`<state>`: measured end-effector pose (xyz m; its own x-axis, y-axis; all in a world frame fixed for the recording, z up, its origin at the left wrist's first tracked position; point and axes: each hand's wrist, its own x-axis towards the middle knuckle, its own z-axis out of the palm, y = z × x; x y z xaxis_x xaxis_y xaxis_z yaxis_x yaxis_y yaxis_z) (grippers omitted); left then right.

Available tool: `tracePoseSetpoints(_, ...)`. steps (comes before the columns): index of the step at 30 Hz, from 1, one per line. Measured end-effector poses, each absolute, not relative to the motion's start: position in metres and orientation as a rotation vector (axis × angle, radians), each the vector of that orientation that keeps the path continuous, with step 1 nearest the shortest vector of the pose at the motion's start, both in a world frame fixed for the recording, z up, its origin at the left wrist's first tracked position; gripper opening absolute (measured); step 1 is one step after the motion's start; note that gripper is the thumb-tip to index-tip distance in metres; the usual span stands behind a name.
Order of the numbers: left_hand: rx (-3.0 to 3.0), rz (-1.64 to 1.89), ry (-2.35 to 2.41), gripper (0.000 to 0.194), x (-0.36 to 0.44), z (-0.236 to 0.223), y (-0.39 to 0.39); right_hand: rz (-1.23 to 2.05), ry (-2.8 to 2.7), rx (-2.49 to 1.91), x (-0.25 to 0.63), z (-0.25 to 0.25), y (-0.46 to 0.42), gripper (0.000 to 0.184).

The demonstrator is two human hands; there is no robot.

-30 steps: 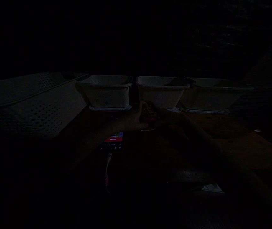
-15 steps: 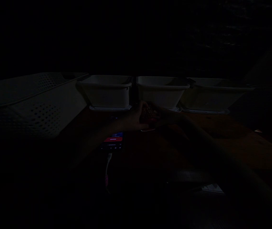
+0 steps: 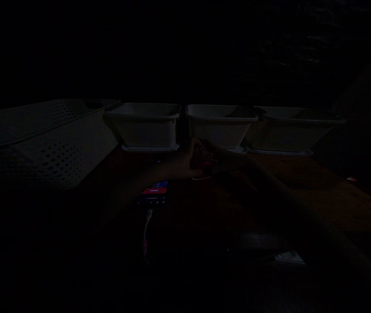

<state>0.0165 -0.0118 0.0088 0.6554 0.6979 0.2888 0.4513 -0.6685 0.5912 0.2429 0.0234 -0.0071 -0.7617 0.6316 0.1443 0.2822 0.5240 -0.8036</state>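
Observation:
The picture is very dark. Between my two hands is a small dark reddish box-like thing with a patterned or printed face and a pale lower edge; its kind cannot be made out. My left hand is closed around its left side, with the thumb along the near edge. My right hand is at its right side, its fingers mostly lost in shadow. Under my left forearm lies a phone with a lit screen, partly covered by the arm. A white cable runs from the phone's near end.
Across the back of the brown wooden table stand a left white tub, a middle white tub and a right white tub. A large white basket with holes is at left. Something pale lies near the front right.
Almost nothing differs. Both hands stay on the reddish thing in the same place, and the picture's brightness shifts slightly.

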Motion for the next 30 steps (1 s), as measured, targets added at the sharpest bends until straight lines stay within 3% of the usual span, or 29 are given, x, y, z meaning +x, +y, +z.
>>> tracePoseSetpoints(30,2.413,0.693,0.900,0.078,0.0166,0.0080,-0.0116,1.096,-2.411,-0.730,0.2422,-0.0042,0.0218,0.119)
